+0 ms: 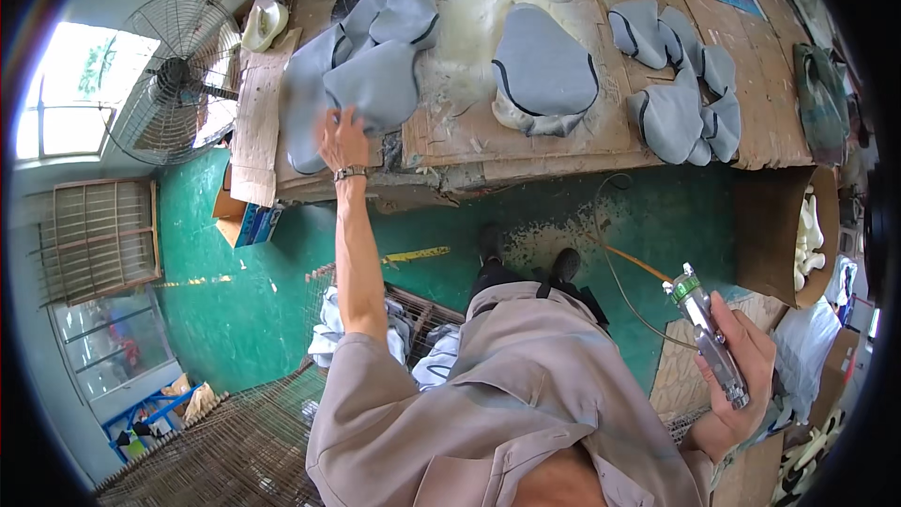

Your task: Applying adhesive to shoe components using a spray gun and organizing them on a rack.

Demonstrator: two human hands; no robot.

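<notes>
My left hand reaches over the near left edge of the table, its fingertips stretched out and a little blurred at the rim of a grey fabric cover. That cover has dark trim and lies on a loose heap of similar ones. In my right hand, held low at my right side, is a metal spray gun with a green band and a hose. A grey cover with a black curved edge sits at the table's middle, on a pale, lumpy form.
Cardboard covers the table, and more grey covers lie on its right. A large fan stands at the left. The hose loops above the green floor. An open carton of cream-coloured pieces stands at the right.
</notes>
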